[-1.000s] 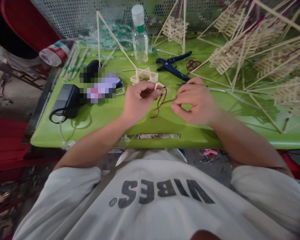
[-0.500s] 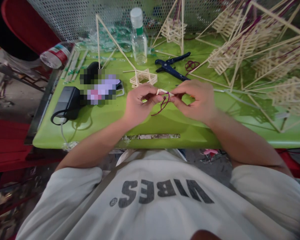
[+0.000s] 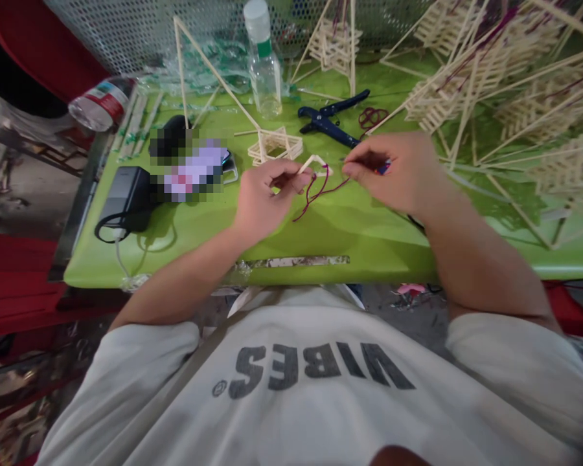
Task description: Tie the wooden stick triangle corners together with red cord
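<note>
Between the fingertips of my left hand is a small frame of pale wooden sticks, held just above the table. A thin purple string is looped round the frame, and one end hangs below it. My right hand pinches another stretch of this string, which runs taut from the frame to its fingertips. Behind my left hand, a star-shaped stick frame lies on the green table, joined to long upright sticks. Dark blue cutting pliers rest beyond my hands.
A glass bottle stands at the back, and a plastic bottle lies back left. At left are a black power adapter and a blurred phone. Several finished stick structures crowd the right. A coil of purple string lies near the pliers.
My right hand has moved right, away from the small stick frame, drawing the purple string out with it. My left hand keeps hold of the frame. The view has shifted slightly.
</note>
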The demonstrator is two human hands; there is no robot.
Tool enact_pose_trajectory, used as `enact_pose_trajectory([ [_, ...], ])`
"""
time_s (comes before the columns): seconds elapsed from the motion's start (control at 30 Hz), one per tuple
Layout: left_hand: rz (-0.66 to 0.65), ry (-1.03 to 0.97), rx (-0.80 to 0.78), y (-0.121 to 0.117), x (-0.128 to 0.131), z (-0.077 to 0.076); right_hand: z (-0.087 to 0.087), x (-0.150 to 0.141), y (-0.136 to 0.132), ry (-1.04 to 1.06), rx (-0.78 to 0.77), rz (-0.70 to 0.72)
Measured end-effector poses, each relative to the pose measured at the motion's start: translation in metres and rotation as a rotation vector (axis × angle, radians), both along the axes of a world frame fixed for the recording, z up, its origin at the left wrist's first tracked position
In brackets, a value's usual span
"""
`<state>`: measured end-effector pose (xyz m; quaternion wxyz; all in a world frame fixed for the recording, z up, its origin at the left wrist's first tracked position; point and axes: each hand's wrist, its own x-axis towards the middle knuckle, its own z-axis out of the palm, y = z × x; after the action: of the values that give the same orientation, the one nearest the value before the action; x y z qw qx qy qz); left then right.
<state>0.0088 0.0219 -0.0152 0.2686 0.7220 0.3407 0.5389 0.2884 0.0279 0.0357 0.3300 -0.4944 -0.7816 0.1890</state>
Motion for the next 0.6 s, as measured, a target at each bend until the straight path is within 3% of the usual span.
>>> enact_pose_trajectory([
  [0.07, 0.049, 0.081, 0.130, 0.007, -0.002, 0.001, 0.016, 0.024, 0.005, -0.417, -0.029, -0.141],
  [0.13, 0.131, 0.184, 0.278, 0.016, -0.006, 0.003, 0.029, 0.046, 0.014, -0.793, -0.178, -0.267],
  [0.2, 0.143, 0.211, 0.348, 0.026, -0.011, 0.008, 0.034, 0.060, 0.025, -0.906, -0.427, -0.264],
  [0.27, 0.219, 0.314, 0.510, 0.033, -0.016, 0.017, 0.031, 0.063, 0.036, -0.880, -0.606, -0.207],
  [0.33, 0.246, 0.354, 0.562, 0.037, -0.021, 0.031, 0.020, 0.058, 0.047, -0.874, -0.658, -0.140],
  [0.43, 0.325, 0.434, 0.629, 0.040, -0.030, 0.054, -0.001, 0.056, 0.063, -0.875, -0.652, -0.157],
  [0.53, 0.340, 0.430, 0.706, 0.047, -0.040, 0.075, -0.017, 0.076, 0.085, -0.825, -0.602, -0.200],
  [0.6, 0.328, 0.406, 0.702, 0.055, -0.045, 0.086, -0.019, 0.099, 0.100, -0.268, -0.280, -0.130],
])
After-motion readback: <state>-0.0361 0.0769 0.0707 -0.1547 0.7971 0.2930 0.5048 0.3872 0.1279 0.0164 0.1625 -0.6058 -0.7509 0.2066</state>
